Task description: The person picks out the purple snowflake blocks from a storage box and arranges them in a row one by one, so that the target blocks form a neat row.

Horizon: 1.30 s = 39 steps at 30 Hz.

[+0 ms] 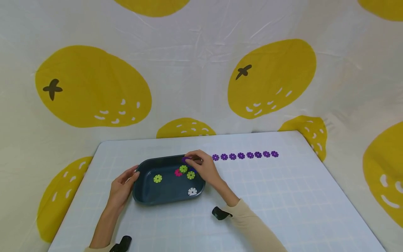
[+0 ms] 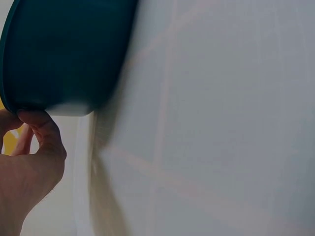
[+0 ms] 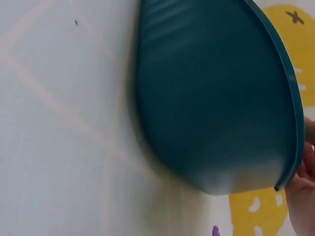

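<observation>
A dark teal tray [image 1: 163, 195] sits on the table, tinted blue-green in the left wrist view. My left hand [image 1: 120, 189] grips its left end, thumb and fingers pinching the rim. Over the tray's far right corner, my right hand [image 1: 206, 169] pinches a purple flower-shaped piece [image 1: 184, 159] between thumb and fingers. Inside lie several yellow-green flower pieces [image 1: 157, 179], a pink one [image 1: 178, 172], a white one [image 1: 192, 191] and a blue one partly hidden by the right hand. The right wrist view shows mostly the tray's outer wall [image 3: 211, 98]; the held piece is out of sight there.
A straight row of several purple flower pieces [image 1: 241, 155] runs along the far side of the table [image 1: 283, 203], right of the tray. Behind the table hangs a white cloth [image 1: 189, 77] printed with yellow fruit. Black wrist devices [image 1: 221, 213] sit at both forearms.
</observation>
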Each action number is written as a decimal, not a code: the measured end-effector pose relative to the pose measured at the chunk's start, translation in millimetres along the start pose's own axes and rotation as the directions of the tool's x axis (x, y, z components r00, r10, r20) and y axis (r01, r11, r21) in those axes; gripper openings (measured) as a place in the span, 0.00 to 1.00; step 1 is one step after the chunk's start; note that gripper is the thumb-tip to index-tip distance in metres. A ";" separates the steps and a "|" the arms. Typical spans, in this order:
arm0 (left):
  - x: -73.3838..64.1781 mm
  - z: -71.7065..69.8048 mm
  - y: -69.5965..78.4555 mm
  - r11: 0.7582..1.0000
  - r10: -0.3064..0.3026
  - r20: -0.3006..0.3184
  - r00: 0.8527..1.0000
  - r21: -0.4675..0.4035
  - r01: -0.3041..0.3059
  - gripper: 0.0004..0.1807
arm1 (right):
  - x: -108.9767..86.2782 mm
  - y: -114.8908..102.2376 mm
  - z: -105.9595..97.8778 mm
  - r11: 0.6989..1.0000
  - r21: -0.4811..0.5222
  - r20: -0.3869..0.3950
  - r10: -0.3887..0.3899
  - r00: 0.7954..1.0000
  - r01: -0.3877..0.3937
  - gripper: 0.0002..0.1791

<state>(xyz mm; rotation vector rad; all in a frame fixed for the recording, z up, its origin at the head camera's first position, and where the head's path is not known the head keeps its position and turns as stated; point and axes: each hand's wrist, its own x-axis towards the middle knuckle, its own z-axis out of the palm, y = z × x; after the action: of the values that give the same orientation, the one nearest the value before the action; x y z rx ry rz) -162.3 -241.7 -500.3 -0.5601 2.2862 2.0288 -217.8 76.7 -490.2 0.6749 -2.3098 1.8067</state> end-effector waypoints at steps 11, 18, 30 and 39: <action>0.0 -0.9 -3.1 1.000 0.000 -0.004 1.000 -0.013 0.000 0.33 | -4.1 6.5 -26.3 0.978 0.123 -0.081 0.182 0.980 -0.171 0.14; -1.6 -1.5 -2.2 1.000 0.010 0.003 1.000 -0.009 -0.010 0.34 | -7.4 -7.9 -50.7 0.957 0.101 -0.153 0.286 0.946 -0.273 0.15; 0.1 -2.1 -2.7 1.000 -0.006 0.009 1.000 -0.021 0.007 0.35 | -13.6 29.1 -88.7 0.919 0.216 -0.265 0.379 0.886 -0.329 0.18; -1.3 -2.5 -3.0 1.000 0.011 0.017 1.000 -0.029 -0.010 0.35 | -21.9 45.2 -114.1 0.908 0.269 -0.351 0.404 0.845 -0.322 0.20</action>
<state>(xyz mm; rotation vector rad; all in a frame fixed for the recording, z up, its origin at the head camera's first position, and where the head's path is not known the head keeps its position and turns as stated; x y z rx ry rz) -159.7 -244.0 -502.5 -0.5316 2.2589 2.0659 -236.4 198.8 -507.3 -0.1405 -2.0918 2.1119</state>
